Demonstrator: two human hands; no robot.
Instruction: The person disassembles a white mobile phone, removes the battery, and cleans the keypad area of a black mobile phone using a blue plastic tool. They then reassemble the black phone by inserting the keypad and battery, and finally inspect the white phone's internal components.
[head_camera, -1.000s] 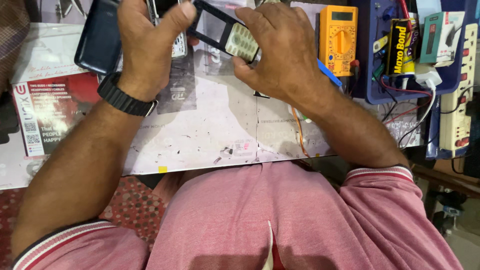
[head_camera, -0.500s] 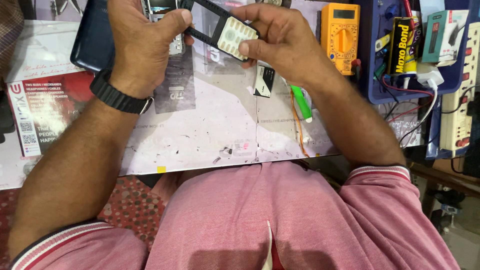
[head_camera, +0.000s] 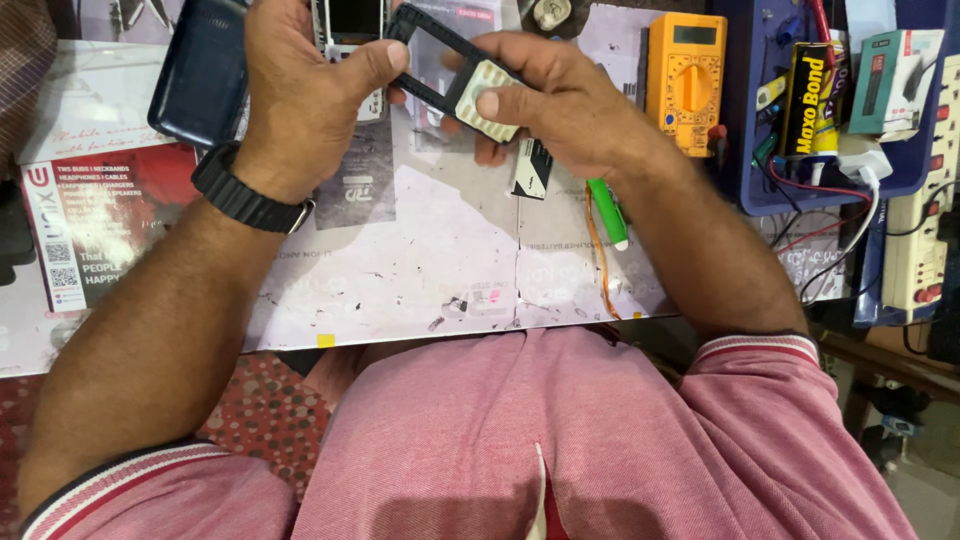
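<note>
My left hand (head_camera: 305, 85), with a black wristwatch (head_camera: 245, 195), grips the top of a black phone front frame (head_camera: 435, 55) between thumb and fingers. My right hand (head_camera: 560, 100) holds the frame's lower end, its thumb pressing on the pale keypad (head_camera: 485, 95). Behind my left fingers a phone body (head_camera: 345, 25) with an exposed board lies on the bench, mostly hidden. A small black-and-white battery (head_camera: 530, 168) lies just below my right hand.
A dark blue phone cover (head_camera: 200, 75) lies upper left. An orange multimeter (head_camera: 685, 75), a blue tray (head_camera: 900, 165) with a glue tube and a small box, a white power strip (head_camera: 915, 235), a green pen (head_camera: 605, 210) and a printed red leaflet (head_camera: 95, 225) surround the worn white mat (head_camera: 420, 270).
The view has shifted so the hands sit lower in the picture. My right hand has turned, bringing the keypad side of the frame more into view under the thumb.
</note>
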